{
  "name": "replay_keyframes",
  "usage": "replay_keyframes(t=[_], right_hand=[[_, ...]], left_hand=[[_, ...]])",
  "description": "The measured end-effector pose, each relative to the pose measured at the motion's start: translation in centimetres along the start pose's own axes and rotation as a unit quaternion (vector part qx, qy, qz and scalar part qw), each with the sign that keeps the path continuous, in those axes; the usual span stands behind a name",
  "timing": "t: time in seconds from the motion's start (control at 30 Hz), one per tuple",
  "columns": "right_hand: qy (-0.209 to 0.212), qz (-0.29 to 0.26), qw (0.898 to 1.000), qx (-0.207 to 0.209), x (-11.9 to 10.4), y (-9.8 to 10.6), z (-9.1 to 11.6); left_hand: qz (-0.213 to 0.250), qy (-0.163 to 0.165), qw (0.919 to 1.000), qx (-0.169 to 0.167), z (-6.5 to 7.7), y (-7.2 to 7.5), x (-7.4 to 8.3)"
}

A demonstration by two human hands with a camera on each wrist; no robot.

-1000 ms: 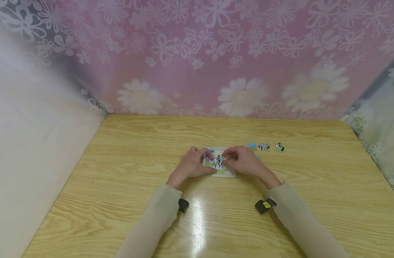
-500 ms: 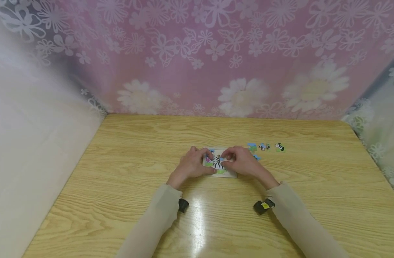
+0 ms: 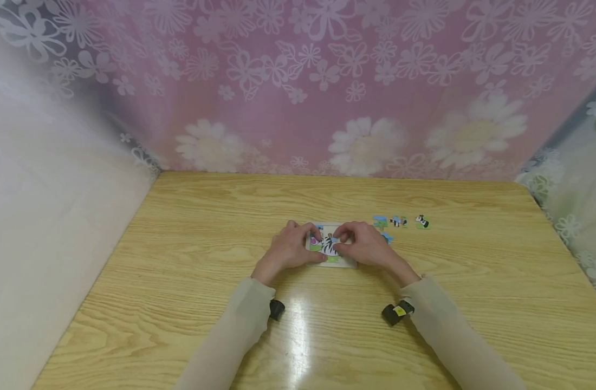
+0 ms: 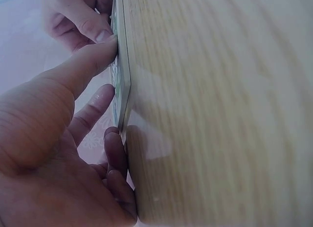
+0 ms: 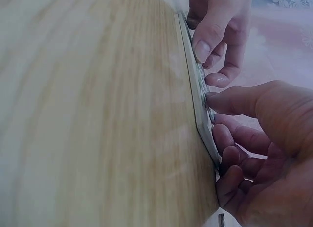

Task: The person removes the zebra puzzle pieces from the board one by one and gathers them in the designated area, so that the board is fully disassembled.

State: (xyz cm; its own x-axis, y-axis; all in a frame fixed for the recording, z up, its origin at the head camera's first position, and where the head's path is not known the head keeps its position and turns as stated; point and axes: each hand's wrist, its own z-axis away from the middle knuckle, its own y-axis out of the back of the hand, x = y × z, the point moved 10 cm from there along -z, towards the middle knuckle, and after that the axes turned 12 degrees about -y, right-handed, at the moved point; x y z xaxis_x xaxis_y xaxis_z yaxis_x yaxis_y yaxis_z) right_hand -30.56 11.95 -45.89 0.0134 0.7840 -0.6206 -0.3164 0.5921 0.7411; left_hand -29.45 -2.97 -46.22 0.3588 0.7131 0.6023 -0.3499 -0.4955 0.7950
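Note:
A small jigsaw puzzle board [image 3: 348, 264] lies flat on the table, with a black-and-white striped zebra picture [image 3: 329, 249] partly assembled in it. My left hand [image 3: 290, 246] rests at its left side, thumb and index fingertip pressing on the top face, while the other fingers lie loosely bent by the edge. From the right, my right hand [image 3: 368, 244] pinches a small puzzle piece [image 3: 334, 239] between thumb and index finger, down at the board's surface. Fingers hide much of that piece. In the right wrist view, the board [image 5: 203, 124] shows edge-on beneath both hands.
Several loose puzzle pieces lie to the right behind the right hand: a blue-green one [image 3: 380, 221], a blue one [image 3: 397, 221], one with a black-and-white animal [image 3: 422, 221] and another [image 3: 387, 238] half hidden by the hand. A flowered curtain [image 3: 278, 108] hangs behind the wooden table [image 3: 205, 227].
My right hand has shifted very slightly left over the board, uncovering more of the loose piece behind it. The left hand and the board stay where they were.

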Motion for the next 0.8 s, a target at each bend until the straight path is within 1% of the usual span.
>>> replay_keyframes(t=[0.17,0.47,0.6,0.8], right_hand=[[0.001,-0.003,1.000,-0.003,-0.04,-0.02,0.07],[0.030,-0.017,0.999,0.003,-0.08,0.32,0.20],[0.032,-0.013,0.999,0.006,-0.05,0.32,0.15],[0.024,0.003,1.000,0.001,-0.16,0.06,0.07]], left_hand=[[0.002,0.002,1.0000,0.000,0.03,0.04,0.07],[0.002,0.005,1.0000,-0.001,0.11,0.02,0.07],[0.000,0.003,1.0000,0.001,0.14,0.10,0.14],[-0.002,0.002,1.0000,0.003,0.13,0.17,0.15]])
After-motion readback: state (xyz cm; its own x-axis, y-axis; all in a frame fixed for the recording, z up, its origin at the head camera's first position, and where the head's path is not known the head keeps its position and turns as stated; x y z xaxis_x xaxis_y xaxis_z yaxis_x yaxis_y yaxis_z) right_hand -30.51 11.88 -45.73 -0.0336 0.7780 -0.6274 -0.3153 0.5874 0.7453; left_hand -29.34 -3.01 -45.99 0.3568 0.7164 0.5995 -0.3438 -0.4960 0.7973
